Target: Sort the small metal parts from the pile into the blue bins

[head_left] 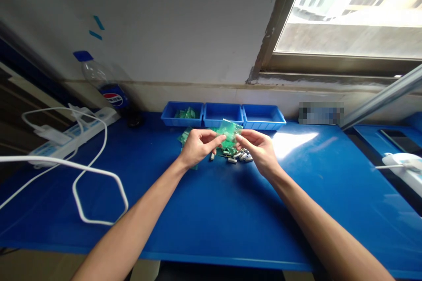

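Between my two hands is a small green see-through plastic bag, lifted a little above the blue table. My left hand pinches its left side between thumb and fingers. On its right side, my right hand grips it the same way. Whether anything lies inside the bag, I cannot tell. Below the hands lies a loose pile of small metal-cased parts, partly covered by the bag. More green bags lie on the table beside my left hand, partly hidden by it.
Three blue bins stand in a row by the wall; the left one contains green bags. At left are a cola bottle, a power strip and looping white cables. A phone lies far right.
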Motion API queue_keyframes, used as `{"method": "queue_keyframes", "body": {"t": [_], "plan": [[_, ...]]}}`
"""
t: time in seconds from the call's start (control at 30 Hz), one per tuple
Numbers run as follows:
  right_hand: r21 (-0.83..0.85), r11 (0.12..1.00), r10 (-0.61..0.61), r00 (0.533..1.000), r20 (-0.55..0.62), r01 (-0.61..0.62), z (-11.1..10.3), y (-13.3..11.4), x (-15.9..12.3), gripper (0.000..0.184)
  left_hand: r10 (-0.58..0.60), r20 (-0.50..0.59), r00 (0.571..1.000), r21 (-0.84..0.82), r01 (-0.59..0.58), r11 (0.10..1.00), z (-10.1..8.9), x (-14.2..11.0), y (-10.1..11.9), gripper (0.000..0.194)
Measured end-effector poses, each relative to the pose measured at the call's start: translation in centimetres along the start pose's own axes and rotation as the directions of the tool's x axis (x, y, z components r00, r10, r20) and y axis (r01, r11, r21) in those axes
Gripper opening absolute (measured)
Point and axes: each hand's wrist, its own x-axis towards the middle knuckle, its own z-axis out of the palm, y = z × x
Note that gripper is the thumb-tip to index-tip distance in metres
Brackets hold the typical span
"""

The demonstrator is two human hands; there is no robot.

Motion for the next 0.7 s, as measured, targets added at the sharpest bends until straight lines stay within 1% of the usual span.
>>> {"method": "queue_keyframes", "body": {"t": [0.03, 0.1, 0.13, 0.2, 0.23, 0.27, 0.3, 0.37, 0.43, 0.5, 0.6, 0.67, 0.7], "plan": [[-0.062, 0.997, -0.037, 0.999, -0.034, 0.035, 0.0, 0.0, -0.1, 0.038, -0.005, -0.028, 1.000, -0.025, 0.004, 1.000, -0.1, 0.2, -0.1, 0.034], [-0.240, 0.961, -0.166, 0.981, -0.100, 0.138, -0.1, 0.1, -0.2, 0.033, -0.029, -0.143, 0.989, -0.124, 0.011, 0.992, -0.5, 0.7, -0.3, 0.035], [-0.335, 0.923, -0.240, 0.964, -0.112, 0.190, -0.2, 0.2, -0.2, 0.031, -0.058, -0.220, 0.974, -0.200, 0.013, 0.980, -0.8, 1.0, -0.5, 0.036], [-0.477, 0.838, -0.338, 0.938, -0.072, 0.265, -0.4, 0.3, -0.3, 0.028, -0.160, -0.365, 0.917, -0.389, 0.005, 0.921, -1.4, 1.7, -1.0, 0.038], [-0.518, 0.808, -0.350, 0.936, -0.039, 0.280, -0.5, 0.3, -0.3, 0.028, -0.221, -0.404, 0.888, -0.474, 0.003, 0.881, -1.7, 1.9, -1.2, 0.039], [-0.546, 0.788, -0.342, 0.940, -0.005, 0.283, -0.6, 0.5, -0.3, 0.028, -0.279, -0.415, 0.866, -0.542, 0.011, 0.840, -1.9, 2.2, -1.4, 0.040], [-0.569, 0.774, -0.320, 0.947, 0.028, 0.279, -0.6, 0.6, -0.3, 0.029, -0.329, -0.406, 0.853, -0.591, 0.030, 0.806, -2.1, 2.3, -1.5, 0.041], [-0.603, 0.752, -0.276, 0.958, 0.079, 0.266, -0.5, 0.9, -0.2, 0.030, -0.381, -0.381, 0.842, -0.632, 0.063, 0.772, -2.3, 2.4, -1.5, 0.042], [-0.618, 0.740, -0.257, 0.961, 0.105, 0.266, -0.4, 1.3, -0.1, 0.031, -0.381, -0.382, 0.842, -0.621, 0.071, 0.781, -2.1, 2.2, -1.3, 0.044], [-0.610, 0.746, -0.267, 0.959, 0.096, 0.269, -0.4, 1.6, 0.0, 0.030, -0.345, -0.399, 0.849, -0.577, 0.060, 0.814, -1.7, 1.9, -1.1, 0.047], [-0.582, 0.760, -0.336, 0.941, 0.030, 0.290, -0.5, 1.8, 0.2, 0.022, -0.245, -0.377, 0.893, -0.470, 0.044, 0.882, -1.1, 1.5, -0.9, 0.050], [-0.542, 0.788, -0.371, 0.928, -0.041, 0.291, -0.6, 1.8, 0.3, 0.017, -0.161, -0.331, 0.930, -0.355, 0.035, 0.934, -0.7, 1.3, -1.1, 0.049], [-0.505, 0.816, -0.371, 0.925, -0.083, 0.282, -0.6, 1.8, 0.3, 0.016, -0.114, -0.305, 0.946, -0.277, 0.026, 0.961, -0.5, 1.2, -1.1, 0.048]]}}
